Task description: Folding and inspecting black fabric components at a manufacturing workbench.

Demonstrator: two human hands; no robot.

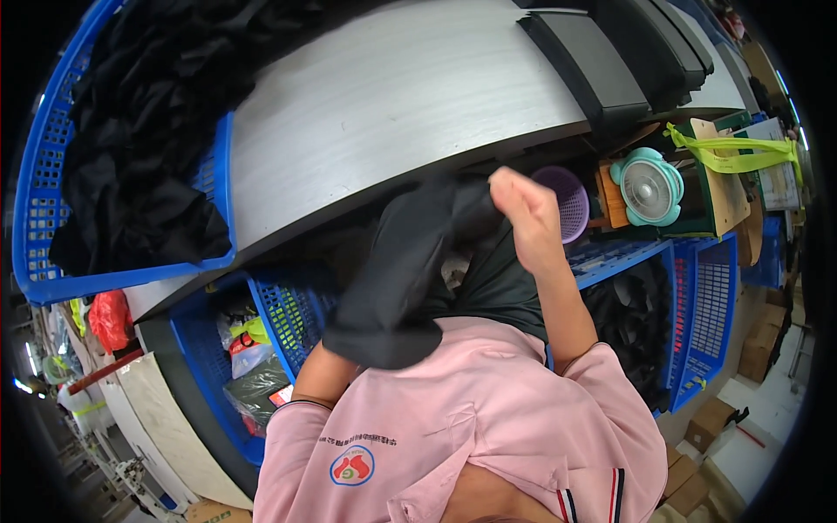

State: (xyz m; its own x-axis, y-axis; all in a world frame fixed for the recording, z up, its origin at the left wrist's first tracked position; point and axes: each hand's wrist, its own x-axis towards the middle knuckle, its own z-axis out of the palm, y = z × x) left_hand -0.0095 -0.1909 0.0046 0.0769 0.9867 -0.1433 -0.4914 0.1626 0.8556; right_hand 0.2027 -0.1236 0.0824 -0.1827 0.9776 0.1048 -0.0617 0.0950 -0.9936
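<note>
Black cloth (397,270), pink shirt (427,397) with logo (352,466)

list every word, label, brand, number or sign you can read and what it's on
Pink shirt: a line of dark characters and a round blue-ringed logo; wording not copied here.
Yellow-green strap: faint print, too small to read.
White-and-red tag in the blue basket: too small to read.

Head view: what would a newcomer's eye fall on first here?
First, the black cloth at center, its upper right end in the right hand. Next, the blue basket at upper left, heaped with dark fabric. Then the turquoise fan toward the right.
</note>
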